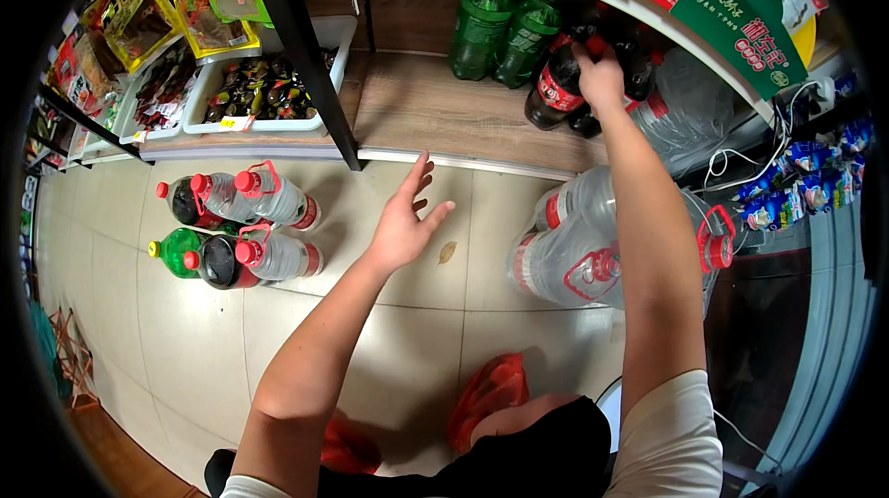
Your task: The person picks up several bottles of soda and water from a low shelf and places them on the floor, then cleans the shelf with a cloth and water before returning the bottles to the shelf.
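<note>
My right hand (601,81) reaches into the lower shelf, thumb and fingers around the red-capped neck of a cola bottle (555,87) with a red label. More dark cola bottles (639,76) crowd beside and behind it, partly hidden by my hand and forearm. Two green soda bottles (480,29) with yellow caps stand to their left on the wooden shelf board (430,106). Over the tiled floor, in front of the shelf edge, hovers my left hand (406,224), fingers spread and holding nothing.
Left on the floor stand several bottles: clear water bottles (281,255), dark cola bottles (226,262) and a green bottle (179,251). Plastic-wrapped large water bottles (562,269) stand under my right forearm. A black shelf post (305,54) and white cables (753,161) are nearby.
</note>
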Demonstrator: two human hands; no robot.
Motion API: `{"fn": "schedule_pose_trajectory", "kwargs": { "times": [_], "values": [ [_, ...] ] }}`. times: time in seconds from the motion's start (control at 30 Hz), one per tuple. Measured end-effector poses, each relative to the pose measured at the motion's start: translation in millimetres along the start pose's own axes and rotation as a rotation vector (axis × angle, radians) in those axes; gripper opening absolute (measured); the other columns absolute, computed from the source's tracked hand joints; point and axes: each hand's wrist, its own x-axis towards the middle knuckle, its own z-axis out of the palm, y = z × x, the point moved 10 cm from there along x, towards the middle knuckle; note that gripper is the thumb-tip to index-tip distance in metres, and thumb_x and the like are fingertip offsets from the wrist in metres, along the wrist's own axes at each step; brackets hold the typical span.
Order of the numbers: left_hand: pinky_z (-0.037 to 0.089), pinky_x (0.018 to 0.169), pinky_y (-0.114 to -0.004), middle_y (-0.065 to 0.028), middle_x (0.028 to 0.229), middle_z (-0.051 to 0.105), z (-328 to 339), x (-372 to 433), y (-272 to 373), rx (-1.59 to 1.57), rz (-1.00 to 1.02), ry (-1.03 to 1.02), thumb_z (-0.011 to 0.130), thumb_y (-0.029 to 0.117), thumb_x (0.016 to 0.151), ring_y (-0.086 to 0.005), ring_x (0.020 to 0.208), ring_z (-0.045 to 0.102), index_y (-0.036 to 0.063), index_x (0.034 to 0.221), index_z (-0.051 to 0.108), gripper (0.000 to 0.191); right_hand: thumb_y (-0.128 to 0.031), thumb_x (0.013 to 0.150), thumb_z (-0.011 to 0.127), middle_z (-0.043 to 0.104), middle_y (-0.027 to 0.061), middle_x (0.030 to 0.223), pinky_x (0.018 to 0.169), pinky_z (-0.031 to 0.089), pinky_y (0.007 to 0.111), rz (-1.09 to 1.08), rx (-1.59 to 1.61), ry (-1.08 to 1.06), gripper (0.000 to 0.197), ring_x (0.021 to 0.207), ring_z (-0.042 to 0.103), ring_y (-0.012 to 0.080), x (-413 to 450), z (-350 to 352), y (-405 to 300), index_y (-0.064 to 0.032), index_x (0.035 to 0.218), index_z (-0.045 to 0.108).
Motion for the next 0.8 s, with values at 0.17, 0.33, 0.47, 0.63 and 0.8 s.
{"fn": "schedule_pose_trajectory", "kwargs": {
  "times": [0.17,0.33,0.47,0.63,0.8],
  "values": [
    [0.047,0.110,-0.044,-0.0191,0.158,0.039,-1,-5,-3,0.003,-0.003,-0.015,0.072,0.011,0.095,-0.0330,0.144,0.044,0.0151,0.164,0.017,0.088,-0.048,0.090,0.070,0.068,0.0313,0.115,0.095,0.050,0.051,-0.065,-0.030,-0.012,0.060,0.112,0.063,0.0482,-28,-4,-26,0.0004,0.125,0.061],
    [0.046,0.111,-0.045,-0.0191,0.158,0.040,-9,-6,1,0.016,0.007,0.001,0.077,0.014,0.092,-0.0331,0.144,0.044,0.0144,0.164,0.017,0.094,-0.041,0.089,0.073,0.070,0.0276,0.111,0.092,0.051,0.047,-0.117,0.075,-0.087,0.050,0.107,0.066,0.0447,-36,2,-49,0.0012,0.115,0.066],
    [0.044,0.113,-0.046,-0.0181,0.160,0.038,-15,-10,7,0.030,0.051,0.021,0.082,0.018,0.087,-0.0327,0.146,0.042,0.0123,0.164,0.017,0.100,-0.032,0.092,0.074,0.073,0.0185,0.099,0.085,0.053,0.038,-0.234,0.285,-0.265,0.039,0.090,0.070,0.0291,-76,17,-98,0.0006,0.113,0.066],
    [0.044,0.113,-0.047,-0.0167,0.165,0.029,-33,-15,21,0.076,0.110,0.082,0.086,0.020,0.083,-0.0323,0.148,0.036,0.0125,0.164,0.016,0.106,-0.023,0.094,0.075,0.072,0.0079,0.104,0.088,0.051,0.028,-0.142,0.492,-0.524,0.038,0.095,0.065,0.0126,-138,35,-157,0.0032,0.119,0.065],
    [0.046,0.111,-0.045,-0.0181,0.160,0.034,-59,-37,12,0.094,0.149,0.186,0.086,0.019,0.083,-0.0320,0.144,0.041,0.0115,0.162,0.022,0.102,-0.020,0.094,0.075,0.071,0.0100,0.108,0.091,0.052,0.030,-0.069,0.672,-0.757,0.038,0.098,0.065,0.0141,-210,86,-199,0.0044,0.120,0.064]
  ]
}}
